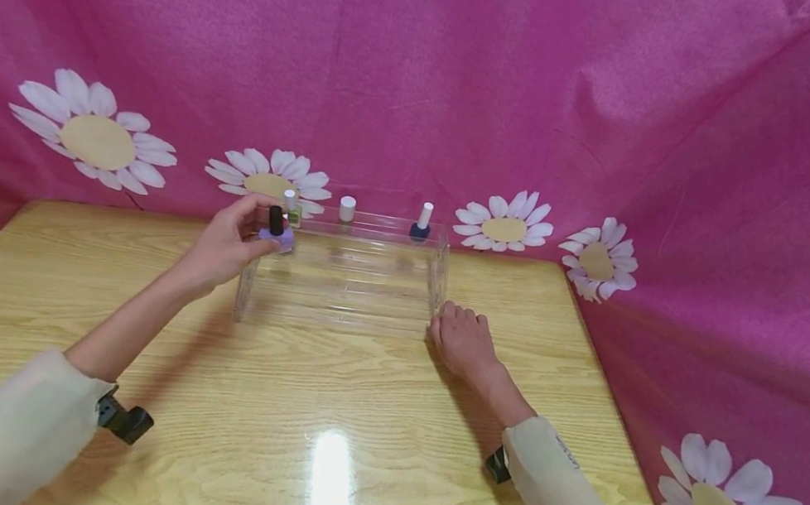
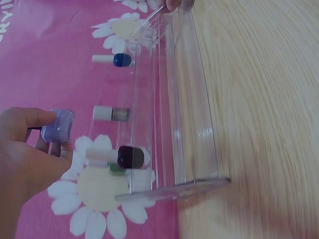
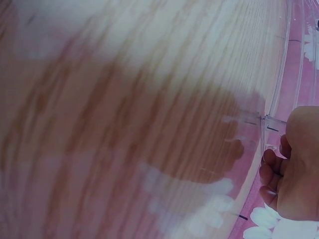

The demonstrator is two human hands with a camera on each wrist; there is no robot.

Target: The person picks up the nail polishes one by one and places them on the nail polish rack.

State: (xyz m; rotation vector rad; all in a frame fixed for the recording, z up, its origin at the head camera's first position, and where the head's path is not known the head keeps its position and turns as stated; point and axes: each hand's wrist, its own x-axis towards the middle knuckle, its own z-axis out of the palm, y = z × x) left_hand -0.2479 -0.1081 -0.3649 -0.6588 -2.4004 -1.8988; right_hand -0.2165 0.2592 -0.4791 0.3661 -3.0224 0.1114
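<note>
My left hand (image 1: 226,240) pinches a lilac nail polish bottle (image 1: 279,239) with a black cap, above the left end of a clear stepped rack (image 1: 344,325). In the left wrist view the lilac bottle (image 2: 58,125) is apart from the rack. My right hand (image 1: 465,343) grips the rack's front right corner with curled fingers. Along the back tier stand a green bottle (image 1: 294,215), a white-capped bottle (image 1: 346,209) and a dark blue bottle (image 1: 419,229). The left wrist view also shows a very dark polish bottle (image 2: 131,157) near the green one, mostly hidden in the head view.
The rack stands on a light wooden table (image 1: 264,436), towards its back edge. A pink cloth (image 1: 425,80) with white daisies hangs close behind the rack and along the right side. A bright light reflection lies on the front of the tabletop.
</note>
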